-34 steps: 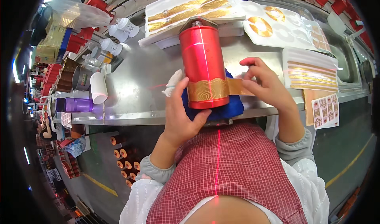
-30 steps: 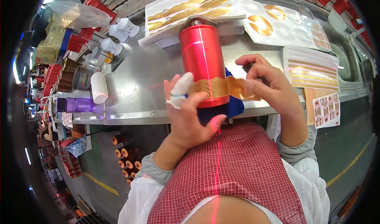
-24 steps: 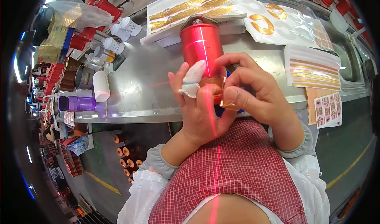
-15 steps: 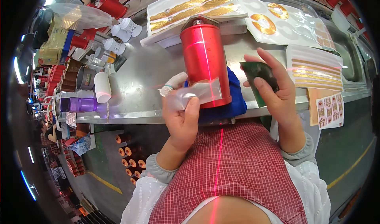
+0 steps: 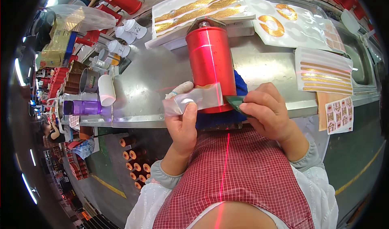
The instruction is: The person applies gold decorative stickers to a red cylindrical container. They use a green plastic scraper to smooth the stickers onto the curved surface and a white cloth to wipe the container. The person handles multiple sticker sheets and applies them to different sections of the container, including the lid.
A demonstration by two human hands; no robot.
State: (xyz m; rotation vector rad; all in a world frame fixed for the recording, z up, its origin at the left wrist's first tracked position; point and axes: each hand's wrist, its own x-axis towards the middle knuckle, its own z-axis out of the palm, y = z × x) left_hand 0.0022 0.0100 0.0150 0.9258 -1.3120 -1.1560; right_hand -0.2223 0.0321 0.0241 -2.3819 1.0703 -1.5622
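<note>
Cylinder (image 5: 208,61): red, on the steel bench (image 5: 142,81), its near end over a blue cloth (image 5: 240,83) and its far end at a metal plate (image 5: 205,21).
Strip (image 5: 207,98): a milky film with a thin gold edge along its top, across the cylinder's near end; its left part stands out past the cylinder's side.
Left hand (image 5: 181,129): pinches the strip's free left part, thumb in front and fingers behind, no gap; a white wrap (image 5: 181,89) covers one fingertip.
Right hand (image 5: 268,113): thumb and fingers closed on a green scraper (image 5: 235,102), its tip at the strip's right end; whether it presses on film or bare red, I cannot tell.
Red line (image 5: 212,57): runs down the cylinder and passes close to the strip's right end, so it looks a fair guide for squaring that end.
Scraper work: best done, I judge, with the blade low and flat, in short even strokes from the fixed part toward the loose one; a corner could scratch the red.
Film tension: light and level seems right; a hard pull may skew or crease the strip, a slack one may trap air.
</note>
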